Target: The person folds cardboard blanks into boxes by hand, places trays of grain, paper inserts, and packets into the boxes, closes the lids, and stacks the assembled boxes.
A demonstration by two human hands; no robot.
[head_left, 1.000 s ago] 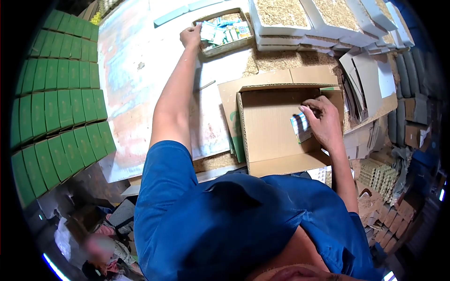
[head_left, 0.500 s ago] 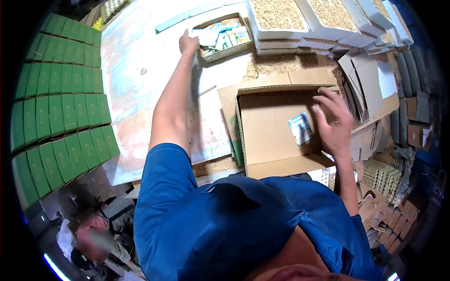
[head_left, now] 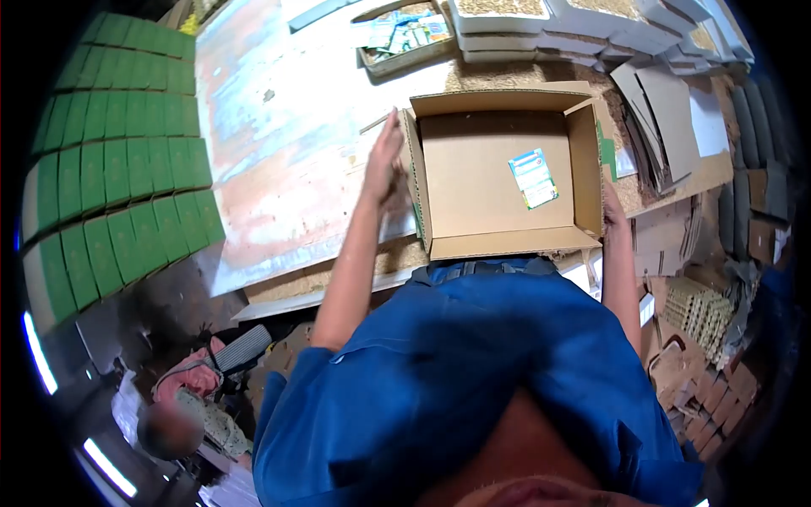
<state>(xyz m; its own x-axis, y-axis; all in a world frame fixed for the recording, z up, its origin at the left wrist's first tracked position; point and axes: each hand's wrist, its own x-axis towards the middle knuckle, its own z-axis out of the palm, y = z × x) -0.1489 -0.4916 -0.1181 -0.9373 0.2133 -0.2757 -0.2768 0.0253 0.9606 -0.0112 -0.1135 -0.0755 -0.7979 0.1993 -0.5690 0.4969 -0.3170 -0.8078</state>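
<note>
An open cardboard box (head_left: 490, 182) sits in front of me with its walls standing up. On its floor lies one small printed card (head_left: 533, 179), blue, white and green. My left hand (head_left: 386, 165) is upright along the outside of the box's left wall, fingers stretched out and nothing in it. Whether its palm touches the wall cannot be seen. Against the outside of the right wall is my right hand (head_left: 614, 209), its fingers mostly hidden by the box. Farther back, a shallow tray (head_left: 412, 61) holds many similar cards.
Green boxes (head_left: 127, 173) are stacked in rows on the left. White trays of wood shavings (head_left: 541, 42) stand at the back right, near flat cardboard pieces (head_left: 655, 127). Egg trays (head_left: 694, 308) are piled at lower right. Another person (head_left: 190, 397) is at lower left.
My left hand has come back from the card tray to the box's left side. My right hand has moved from inside the box to outside its right wall. The view has shifted.
</note>
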